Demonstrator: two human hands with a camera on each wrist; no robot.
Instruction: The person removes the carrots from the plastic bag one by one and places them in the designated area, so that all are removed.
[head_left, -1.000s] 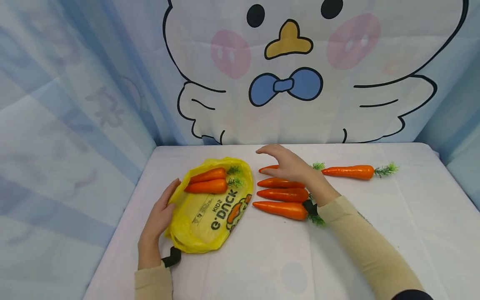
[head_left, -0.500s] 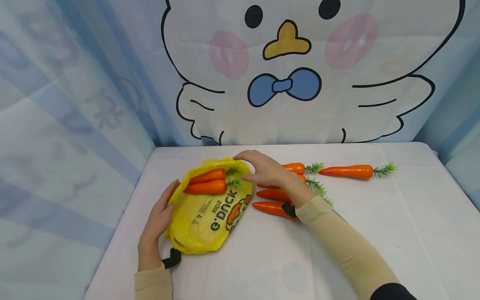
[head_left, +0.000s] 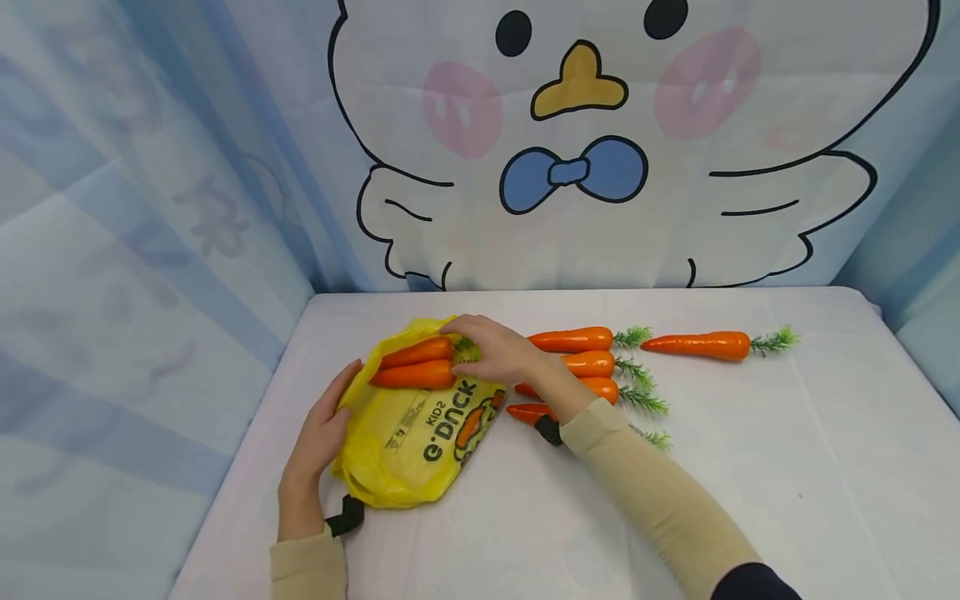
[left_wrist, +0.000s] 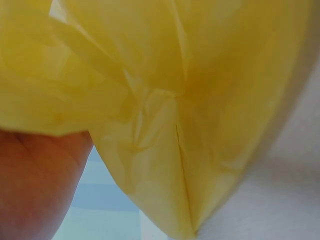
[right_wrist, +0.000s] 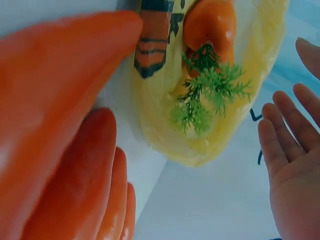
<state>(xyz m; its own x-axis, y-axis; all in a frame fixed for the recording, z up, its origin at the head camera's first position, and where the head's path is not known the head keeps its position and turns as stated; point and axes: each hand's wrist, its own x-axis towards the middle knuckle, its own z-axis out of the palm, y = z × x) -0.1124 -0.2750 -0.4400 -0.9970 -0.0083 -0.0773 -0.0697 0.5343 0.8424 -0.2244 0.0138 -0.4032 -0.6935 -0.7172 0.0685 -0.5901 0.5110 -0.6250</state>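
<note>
A yellow plastic bag (head_left: pixel 382 433) with printed letters lies on the left of the table, its mouth spread. Two orange toy carrots (head_left: pixel 415 375) lie in it side by side, their tips to the left. My left hand (head_left: pixel 315 442) holds the bag's left edge; in the left wrist view yellow film (left_wrist: pixel 150 120) covers most of that hand. Over the bag's right side reaches my right hand (head_left: pixel 491 350), partly hiding the carrots' green tops. In the right wrist view its fingers (right_wrist: pixel 282 130) are extended, holding nothing, apart from the green tops (right_wrist: pixel 205 90).
Several more carrots (head_left: pixel 570 339) lie stacked in a row right of the bag, partly beneath my right forearm. One further carrot (head_left: pixel 697 345) lies to their right. A printed cloth backdrop (head_left: pixel 570 242) rises behind the white table (head_left: pixel 787 450).
My right hand has moved left and slightly down, from above the carrot row to over the bag. The left hand, the bag and the carrots stay in place.
</note>
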